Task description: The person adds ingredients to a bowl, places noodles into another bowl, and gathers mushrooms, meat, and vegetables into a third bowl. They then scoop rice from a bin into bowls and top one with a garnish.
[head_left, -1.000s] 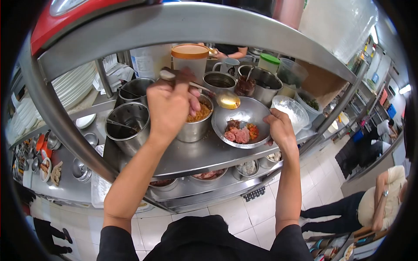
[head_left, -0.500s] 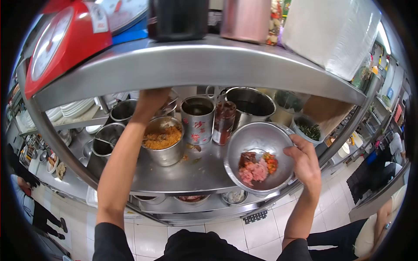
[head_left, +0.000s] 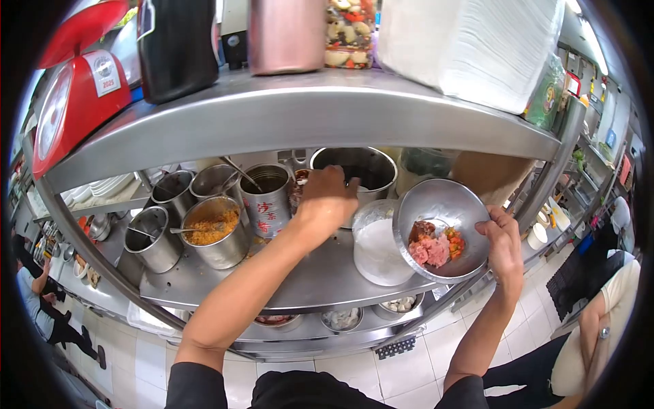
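Observation:
My right hand [head_left: 503, 245] grips the rim of a steel bowl [head_left: 441, 204], tilted, with pink minced meat [head_left: 430, 251], a dark red paste and chopped red and orange bits in it. My left hand [head_left: 330, 198] reaches over the shelf by a jar of red sauce [head_left: 298, 187] and a large steel pot [head_left: 381, 163]; what its fingers hold, if anything, is hidden. A tub of white contents [head_left: 381, 252] stands left of the bowl. Farther left are a labelled tin [head_left: 267, 208] with a spoon in it and a steel pot of orange crumbs [head_left: 216, 238].
An upper steel shelf [head_left: 306, 116] crosses above my hands, with a red scale [head_left: 75, 102], bottles and a white wrapped pack [head_left: 470, 48] on it. Bowls of food sit on a lower shelf. One person [head_left: 599, 320] is close on the right; others are at far left.
My left hand has moved right, from behind the orange crumbs to beside the sauce jar. The bowl and my right hand have shifted slightly right. The white tub has come into view.

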Available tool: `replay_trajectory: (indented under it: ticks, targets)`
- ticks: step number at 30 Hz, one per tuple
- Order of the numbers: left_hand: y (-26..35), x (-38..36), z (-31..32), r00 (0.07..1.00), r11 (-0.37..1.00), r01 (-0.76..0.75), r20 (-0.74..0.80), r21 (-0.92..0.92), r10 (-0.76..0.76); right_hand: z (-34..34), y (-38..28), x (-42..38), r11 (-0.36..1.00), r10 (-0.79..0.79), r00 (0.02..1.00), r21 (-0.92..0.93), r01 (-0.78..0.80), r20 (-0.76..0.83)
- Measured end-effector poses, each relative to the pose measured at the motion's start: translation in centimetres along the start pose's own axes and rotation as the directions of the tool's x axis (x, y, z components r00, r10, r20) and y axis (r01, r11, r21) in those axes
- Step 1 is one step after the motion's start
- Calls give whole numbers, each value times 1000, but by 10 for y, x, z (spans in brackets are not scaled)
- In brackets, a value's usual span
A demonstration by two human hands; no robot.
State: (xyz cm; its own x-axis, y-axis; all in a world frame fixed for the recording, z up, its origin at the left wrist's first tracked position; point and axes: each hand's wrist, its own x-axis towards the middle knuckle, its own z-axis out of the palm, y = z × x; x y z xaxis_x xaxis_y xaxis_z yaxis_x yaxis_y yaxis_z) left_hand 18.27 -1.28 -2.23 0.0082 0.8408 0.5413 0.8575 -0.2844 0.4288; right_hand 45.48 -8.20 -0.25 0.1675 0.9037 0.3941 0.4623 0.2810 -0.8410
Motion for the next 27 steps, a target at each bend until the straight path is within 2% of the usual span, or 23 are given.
replay_trajectory:
  ticks: [1, 4, 6, 10, 12, 13, 15, 16, 18, 20, 22, 25, 27]
  targets:
    - [-6, 3, 3, 992, 992, -116, -51, 55, 119, -1, 1, -1, 1000, 14, 1000, -2, -14, 12]
    - [-6, 16, 13, 993, 996, -89, -80, -25, 87, -4, 8, -2, 1000, 22, 1000, -9, -22, 5]
    - [-5, 19, 13, 980, 982, -127, -172, -141, 102, -6, 8, -4, 999, 34, 999, 12, -34, 4]
    - [-4, 31, 19, 959, 971, -219, -202, -97, 197, -10, 14, 0, 997, 22, 999, 73, -24, 26]
    - [2, 33, 15, 996, 973, -87, -38, -214, 81, -11, 13, 1, 998, 23, 999, 65, -25, 28]
    - [5, 33, 10, 996, 973, -88, -40, -213, 81, -12, 13, 2, 998, 32, 999, 45, -33, 27]
    - [9, 31, 0, 993, 876, 104, 105, -471, -61, -14, 26, 11, 998, -9, 1000, 63, 8, 21]
    - [8, 31, -1, 993, 876, 106, 102, -470, -66, -15, 30, 15, 996, -49, 999, 77, 47, 14]
    - [6, 30, -1, 990, 752, 136, 55, -645, -132, -18, 24, 18, 999, -22, 1000, 47, 21, 15]
    - [10, 26, -4, 983, 719, 166, 55, -675, -175, -20, 16, 21, 1000, 4, 1000, 17, -4, 14]
    - [12, 23, -7, 975, 684, 194, 61, -703, -214, -22, 13, 25, 994, 111, 993, -11, -110, 40]
    - [13, 16, -9, 956, 632, 236, 61, -738, -286, -22, 10, 30, 993, 94, 995, -71, -91, 42]
    - [16, 7, -11, 921, 521, 252, 36, -815, -389, -22, 8, 35, 989, 133, 989, -80, -128, 62]
